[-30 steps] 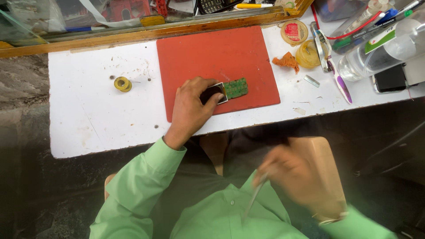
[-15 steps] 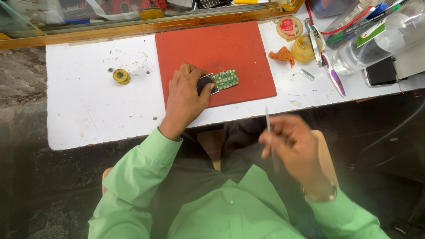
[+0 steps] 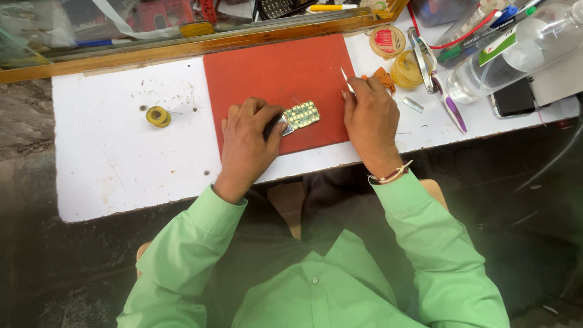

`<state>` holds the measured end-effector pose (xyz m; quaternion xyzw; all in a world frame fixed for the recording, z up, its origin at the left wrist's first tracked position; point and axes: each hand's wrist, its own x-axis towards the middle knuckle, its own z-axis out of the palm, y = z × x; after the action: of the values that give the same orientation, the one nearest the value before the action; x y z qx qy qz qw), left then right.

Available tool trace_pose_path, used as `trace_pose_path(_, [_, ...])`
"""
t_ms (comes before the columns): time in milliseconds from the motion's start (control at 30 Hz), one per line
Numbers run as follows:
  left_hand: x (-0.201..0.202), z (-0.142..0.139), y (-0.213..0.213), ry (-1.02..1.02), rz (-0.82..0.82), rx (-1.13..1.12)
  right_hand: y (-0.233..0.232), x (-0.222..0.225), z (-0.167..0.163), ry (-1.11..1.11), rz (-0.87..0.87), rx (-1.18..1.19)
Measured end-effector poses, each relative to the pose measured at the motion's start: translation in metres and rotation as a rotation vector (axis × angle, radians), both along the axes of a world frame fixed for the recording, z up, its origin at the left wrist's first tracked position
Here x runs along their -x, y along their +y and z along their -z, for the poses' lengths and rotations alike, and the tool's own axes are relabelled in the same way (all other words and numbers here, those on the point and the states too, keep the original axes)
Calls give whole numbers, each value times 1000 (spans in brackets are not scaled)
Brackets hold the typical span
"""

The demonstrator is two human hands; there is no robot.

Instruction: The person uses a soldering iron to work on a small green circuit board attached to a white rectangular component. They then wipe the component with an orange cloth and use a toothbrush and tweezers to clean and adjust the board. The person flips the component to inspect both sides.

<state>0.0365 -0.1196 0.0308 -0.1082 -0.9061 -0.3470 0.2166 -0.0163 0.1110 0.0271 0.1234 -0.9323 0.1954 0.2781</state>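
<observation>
The left hand (image 3: 248, 141) has its grip clamped on a small green circuit board (image 3: 301, 115) on the red mat (image 3: 285, 73). At three o'clock, the right hand (image 3: 370, 119) pinches thin tweezers (image 3: 347, 81) on the white counter (image 3: 115, 152).

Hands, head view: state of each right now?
Left hand: closed on the small circuit board, pinning it to the red mat.
Right hand: closed, holding thin metal tweezers.

Round tin (image 3: 387, 41) with red label seen at mat's top right; clear bottle (image 3: 516, 51) with green-white label laid at far right; dark phone screen (image 3: 514, 97) placed just below bottle.
</observation>
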Motion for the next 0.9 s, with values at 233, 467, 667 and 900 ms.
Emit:
trace_pose_path(233, [-1, -1, -1, 23, 37, 2, 66, -7, -20, 104, 44, 285])
trace_pose_path(467, [-3, -5, 0, -6, 51, 12, 159, -15, 12, 28, 233, -196])
trace_pose_path(667, [-2, -7, -1, 0, 79, -2, 147, -19, 4, 50, 229, -87])
trace_pose_path(900, [-4, -1, -3, 76, 93, -4, 58, -122, -47, 50, -33, -236])
